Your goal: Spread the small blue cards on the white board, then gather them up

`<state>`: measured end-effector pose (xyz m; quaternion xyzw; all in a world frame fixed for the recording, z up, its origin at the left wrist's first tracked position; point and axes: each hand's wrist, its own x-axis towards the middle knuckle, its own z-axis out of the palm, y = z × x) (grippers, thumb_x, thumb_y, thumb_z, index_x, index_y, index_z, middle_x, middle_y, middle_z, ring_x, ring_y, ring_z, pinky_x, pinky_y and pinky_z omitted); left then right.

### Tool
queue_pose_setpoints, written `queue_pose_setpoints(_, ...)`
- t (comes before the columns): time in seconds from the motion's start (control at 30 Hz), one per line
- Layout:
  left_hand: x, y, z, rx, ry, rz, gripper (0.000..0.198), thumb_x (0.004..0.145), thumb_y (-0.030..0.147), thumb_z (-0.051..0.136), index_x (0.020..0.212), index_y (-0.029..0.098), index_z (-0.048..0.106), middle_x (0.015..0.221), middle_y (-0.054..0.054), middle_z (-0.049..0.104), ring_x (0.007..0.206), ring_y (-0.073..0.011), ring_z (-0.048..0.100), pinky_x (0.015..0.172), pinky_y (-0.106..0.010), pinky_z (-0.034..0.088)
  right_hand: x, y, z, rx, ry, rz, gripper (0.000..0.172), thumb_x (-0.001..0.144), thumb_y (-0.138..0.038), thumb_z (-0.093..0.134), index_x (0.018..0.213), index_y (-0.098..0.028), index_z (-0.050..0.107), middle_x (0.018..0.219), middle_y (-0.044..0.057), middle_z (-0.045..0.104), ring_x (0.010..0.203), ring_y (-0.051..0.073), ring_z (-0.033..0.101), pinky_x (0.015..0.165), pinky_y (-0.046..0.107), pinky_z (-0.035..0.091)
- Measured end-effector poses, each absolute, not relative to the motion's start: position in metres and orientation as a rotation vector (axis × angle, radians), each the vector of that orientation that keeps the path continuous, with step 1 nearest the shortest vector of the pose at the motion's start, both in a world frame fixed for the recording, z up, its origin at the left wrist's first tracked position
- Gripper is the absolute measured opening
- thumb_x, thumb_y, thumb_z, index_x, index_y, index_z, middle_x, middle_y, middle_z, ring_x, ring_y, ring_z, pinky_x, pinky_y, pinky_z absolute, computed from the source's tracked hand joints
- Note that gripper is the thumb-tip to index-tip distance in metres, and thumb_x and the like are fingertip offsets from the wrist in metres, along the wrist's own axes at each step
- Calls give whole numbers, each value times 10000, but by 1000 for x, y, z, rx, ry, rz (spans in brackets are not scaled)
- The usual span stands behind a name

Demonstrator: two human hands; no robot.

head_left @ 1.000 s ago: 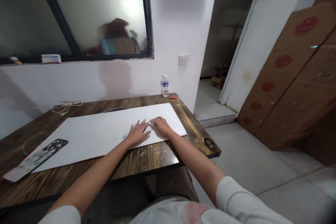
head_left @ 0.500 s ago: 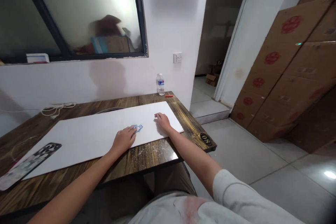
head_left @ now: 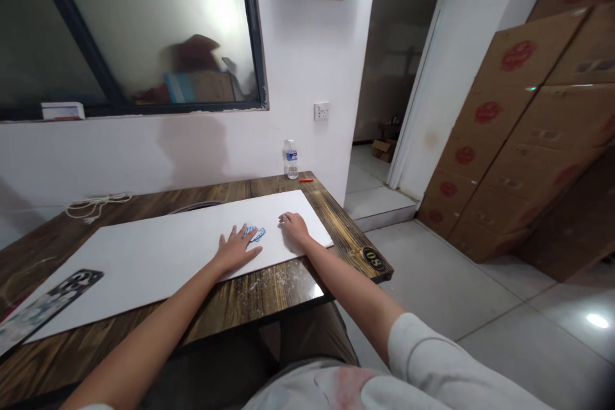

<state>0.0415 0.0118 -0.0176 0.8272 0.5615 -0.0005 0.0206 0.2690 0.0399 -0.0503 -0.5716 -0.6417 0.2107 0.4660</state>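
Note:
A long white board point(head_left: 163, 256) lies on the dark wooden table. On its right part are small blue-and-white shapes point(head_left: 254, 234); whether they are drawn or loose pieces I cannot tell. My left hand point(head_left: 236, 250) rests palm down beside them, its fingers spread and the fingertips over their left edge. To the right of the shapes, my right hand point(head_left: 294, 228) rests on the board with its fingers curled in. What those fingers hold, if anything, is too small to make out.
A patterned phone-like slab point(head_left: 52, 307) lies across the board's left end. Behind the board stand a water bottle point(head_left: 291, 160), a red pen-like stick point(head_left: 306, 180) and a white cable point(head_left: 98, 206). Stacked cartons point(head_left: 509, 141) line the right side.
My left hand has spread its fingers and uncovers more of the blue shapes. The fingers of my right hand have curled inward. The view has tilted up slightly.

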Motion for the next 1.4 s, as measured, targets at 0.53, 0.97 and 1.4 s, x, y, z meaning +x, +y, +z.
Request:
queue_pose_setpoints(0.53,26,17,-24,2939,1416,503,408,848,255,386,1107,219,700,1208,-67,685,1156,-251,596,1000,-402,434,271,38,-39,-1349,-1498,570,258,914,-168,475,917,-180,733,857,19,740,869,144,658,815,230,450)
queue_pose_setpoints(0.97,17,-6,-21,2786,1690,170,568,867,491,425,1365,242,537,1464,-80,478,1350,-312,410,1087,-477,338,273,35,-44,-1324,-1445,597,292,903,-196,446,872,-188,736,847,34,735,864,154,656,858,277,476)
queue_pose_setpoints(1.4,19,-12,-15,2784,1714,293,440,874,275,387,1233,222,636,1381,-40,573,1295,-241,488,1078,-390,376,273,36,-53,-1298,-1383,641,302,891,-260,433,884,-181,725,855,49,729,861,169,656,851,298,480)
